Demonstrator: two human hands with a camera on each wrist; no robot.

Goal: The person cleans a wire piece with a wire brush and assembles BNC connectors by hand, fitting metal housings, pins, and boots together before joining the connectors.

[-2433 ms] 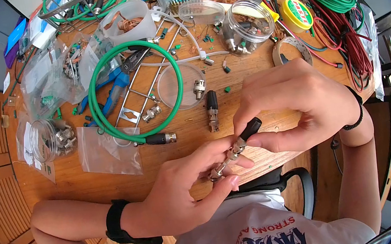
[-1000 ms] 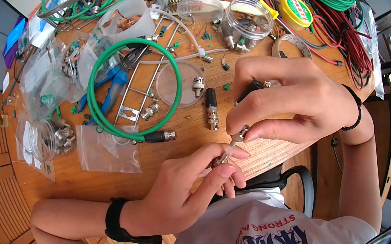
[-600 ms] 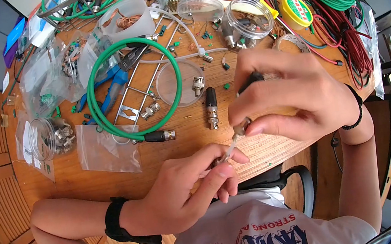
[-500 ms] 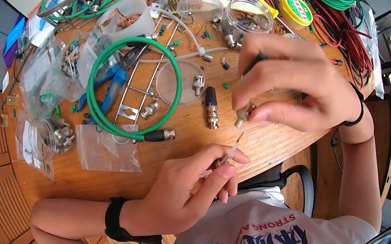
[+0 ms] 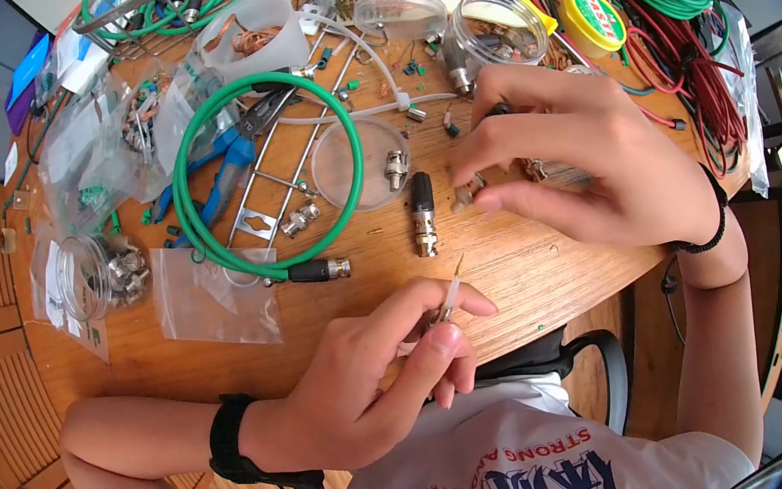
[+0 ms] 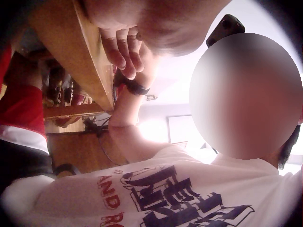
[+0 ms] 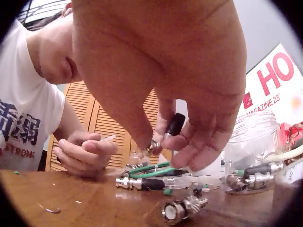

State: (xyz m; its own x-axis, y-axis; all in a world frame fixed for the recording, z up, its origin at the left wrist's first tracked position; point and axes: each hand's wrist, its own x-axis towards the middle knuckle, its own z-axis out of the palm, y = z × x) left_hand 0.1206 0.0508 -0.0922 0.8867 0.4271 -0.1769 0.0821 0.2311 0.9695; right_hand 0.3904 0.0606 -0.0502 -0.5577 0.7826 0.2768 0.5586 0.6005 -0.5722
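Note:
My left hand [image 5: 371, 379] pinches a thin translucent white sleeve [image 5: 452, 298] with a gold-coloured pointed tip between thumb and index finger; its lower end is hidden in the fingers. Higher up over the table, my right hand [image 5: 591, 164] pinches a small metal connector part [image 7: 153, 147] between thumb and index finger. A black boot [image 7: 175, 124] is tucked among that hand's other fingers. The two held parts are apart. Between the hands and the plastic lid lies a BNC connector with a black boot [image 5: 423, 214].
A looped green cable [image 5: 357, 158] with a black-booted plug lies left of centre over blue-handled pliers [image 5: 230, 182]. Loose BNC connectors [image 5: 302, 220] lie around it. Behind stand a clear jar [image 5: 538, 45] of connectors and a yellow paste tub [image 5: 593, 24]. Plastic bags [image 5: 218, 306] lie leftward.
The right hand has moved the black boot into its other fingers and drawn the metal part off the sleeve, up and away. The gold tip now shows above the left hand.

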